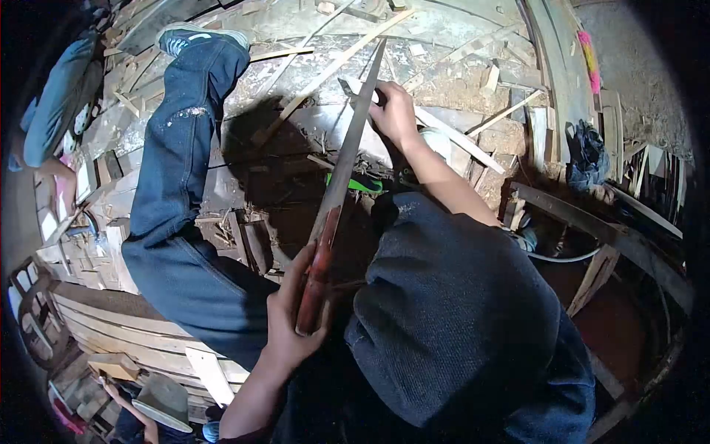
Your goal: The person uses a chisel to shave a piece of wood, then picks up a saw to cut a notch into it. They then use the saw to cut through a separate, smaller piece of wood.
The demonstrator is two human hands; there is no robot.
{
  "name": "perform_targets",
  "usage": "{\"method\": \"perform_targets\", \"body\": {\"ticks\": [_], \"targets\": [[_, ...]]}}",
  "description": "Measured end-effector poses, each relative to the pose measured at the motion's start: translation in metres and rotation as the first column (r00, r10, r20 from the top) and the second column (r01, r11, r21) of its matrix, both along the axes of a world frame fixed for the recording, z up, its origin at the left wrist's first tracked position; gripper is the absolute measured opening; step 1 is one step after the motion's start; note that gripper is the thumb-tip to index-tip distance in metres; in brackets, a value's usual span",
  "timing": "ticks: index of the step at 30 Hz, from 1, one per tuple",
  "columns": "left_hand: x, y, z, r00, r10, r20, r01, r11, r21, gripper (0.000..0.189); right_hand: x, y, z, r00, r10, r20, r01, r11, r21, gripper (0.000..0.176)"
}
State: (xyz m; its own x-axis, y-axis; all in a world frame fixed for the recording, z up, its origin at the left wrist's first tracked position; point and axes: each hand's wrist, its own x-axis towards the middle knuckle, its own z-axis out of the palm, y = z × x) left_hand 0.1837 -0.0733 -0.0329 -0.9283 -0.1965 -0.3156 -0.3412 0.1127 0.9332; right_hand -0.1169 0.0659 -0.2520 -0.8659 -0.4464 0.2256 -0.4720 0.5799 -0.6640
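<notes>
My left hand (296,314) is closed round the red-brown wooden handle of a long, straight tool whose grey blade (347,148) tapers to a point. It slants up and away across my lap. Near the blade's far part, my right hand (394,111) has its fingers curled round a small tool with a dark end (380,97); I cannot tell its kind. A pale, flat metal piece (346,86) shows just left of the blade, in line with those fingers. A bright green object (362,183) lies beyond my knee, partly behind the blade.
My bent leg in blue trousers (174,163) stretches forward on the left. Thin wood strips (340,63) and scraps litter the planked floor. A curved timber (584,214) and a dark plastic bag (588,155) are at the right. Other people (59,103) sit at the left and lower left.
</notes>
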Motion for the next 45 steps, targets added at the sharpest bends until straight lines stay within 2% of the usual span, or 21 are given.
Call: {"method": "perform_targets", "body": {"ticks": [2, 6, 12, 14, 17, 20, 24, 28, 30, 31, 35, 39, 45], "targets": [[0.003, -0.002, 0.004, 0.998, -0.013, 0.059, 0.009, 0.998, 0.059, 0.065, 0.002, 0.001, 0.002, 1.000, 0.001, 0.001, -0.001, 1.000, -0.008, 0.034], [-0.009, 0.004, -0.016, 1.000, 0.008, 0.022, -0.008, 1.000, 0.012, 0.065, 0.001, 0.000, 0.005, 1.000, 0.013, -0.001, -0.013, 1.000, 0.025, 0.035], [-0.002, 0.001, -0.004, 1.000, -0.014, 0.016, 0.014, 0.999, -0.041, 0.066, 0.002, 0.001, 0.001, 1.000, -0.020, -0.017, 0.020, 1.000, 0.004, 0.035], [0.002, -0.001, -0.002, 0.998, -0.005, 0.068, 0.003, 1.000, 0.017, 0.068, 0.000, 0.001, -0.001, 1.000, 0.021, -0.005, -0.021, 1.000, -0.019, 0.036], [-0.012, 0.002, -0.016, 0.999, -0.019, -0.030, 0.018, 1.000, -0.026, 0.066, 0.001, 0.001, 0.004, 1.000, 0.017, -0.010, -0.017, 1.000, 0.011, 0.036], [-0.021, 0.005, -0.017, 1.000, -0.015, 0.008, 0.015, 1.000, -0.019, 0.064, -0.001, 0.000, 0.004, 0.999, 0.015, 0.028, -0.016, 0.999, 0.029, 0.035], [-0.005, 0.003, -0.011, 0.999, -0.016, -0.040, 0.013, 0.997, -0.075, 0.061, 0.003, 0.001, 0.000, 0.999, 0.010, -0.030, -0.010, 1.000, 0.001, 0.037], [-0.005, 0.002, -0.009, 0.998, 0.025, 0.056, -0.027, 0.999, 0.032, 0.061, 0.002, 0.004, 0.003, 1.000, 0.003, 0.014, -0.004, 0.999, 0.051, 0.037], [-0.017, 0.003, -0.020, 0.997, -0.007, -0.073, -0.002, 0.991, -0.132, 0.062, 0.001, 0.002, 0.004, 0.999, 0.013, 0.029, -0.014, 0.999, 0.034, 0.037], [-0.022, 0.003, -0.018, 0.999, -0.019, 0.027, 0.021, 0.999, -0.048, 0.062, 0.001, -0.002, 0.004, 0.999, 0.021, 0.026, -0.022, 0.999, 0.030, 0.037], [-0.012, 0.007, -0.017, 1.000, 0.027, -0.005, -0.027, 0.999, -0.033, 0.062, 0.004, 0.002, 0.008, 1.000, 0.016, 0.011, -0.017, 0.996, 0.088, 0.037], [0.001, 0.001, -0.004, 1.000, 0.018, 0.020, -0.018, 1.000, 0.024, 0.062, 0.004, 0.002, 0.004, 1.000, 0.000, 0.016, 0.000, 0.999, 0.032, 0.037], [-0.018, 0.008, -0.022, 0.998, 0.004, -0.059, -0.009, 0.996, -0.086, 0.065, 0.001, 0.000, 0.003, 1.000, 0.031, 0.001, -0.031, 0.999, 0.029, 0.034]]}}
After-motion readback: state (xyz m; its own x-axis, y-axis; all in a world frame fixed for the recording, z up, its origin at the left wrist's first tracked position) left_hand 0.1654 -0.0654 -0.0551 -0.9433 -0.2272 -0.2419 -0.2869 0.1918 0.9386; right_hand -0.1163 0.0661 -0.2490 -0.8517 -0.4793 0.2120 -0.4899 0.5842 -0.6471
